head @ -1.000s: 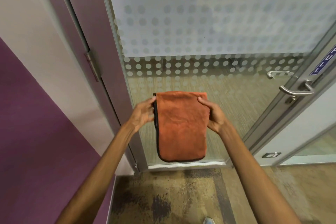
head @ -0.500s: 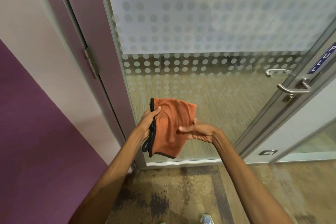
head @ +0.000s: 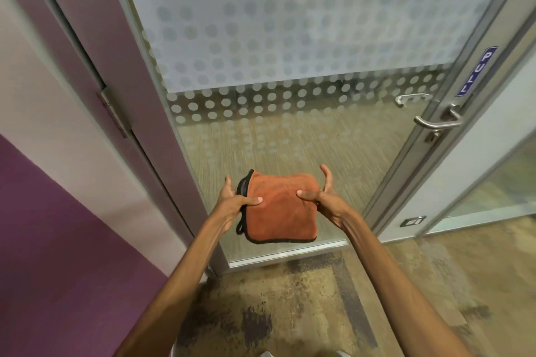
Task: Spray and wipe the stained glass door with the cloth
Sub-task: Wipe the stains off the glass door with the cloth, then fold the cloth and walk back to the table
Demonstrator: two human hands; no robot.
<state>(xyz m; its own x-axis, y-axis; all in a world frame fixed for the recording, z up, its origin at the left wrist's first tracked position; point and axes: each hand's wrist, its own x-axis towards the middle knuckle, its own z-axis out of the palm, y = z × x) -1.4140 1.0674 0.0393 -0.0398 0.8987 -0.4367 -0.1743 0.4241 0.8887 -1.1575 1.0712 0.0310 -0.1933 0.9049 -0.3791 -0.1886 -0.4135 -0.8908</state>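
An orange cloth (head: 280, 209) with a black hem is folded into a small square and held in front of the glass door (head: 290, 52). My left hand (head: 232, 203) pinches its left edge, thumb on the front. On the right edge, my right hand (head: 322, 197) grips the cloth with the thumb across the front and fingers behind. The door has a frosted upper panel with a dot pattern and clear glass lower down. No spray bottle is in view.
A steel lever handle (head: 438, 122) sits on the door's right stile below a blue sign (head: 475, 71). The purple door frame (head: 110, 81) with a hinge (head: 116, 113) stands at the left. A patterned floor (head: 290, 313) lies below; shoe tips show at the bottom edge.
The long hanging cloth has been folded in half again into a compact square. Both hands have dropped lower and now hold its two sides.
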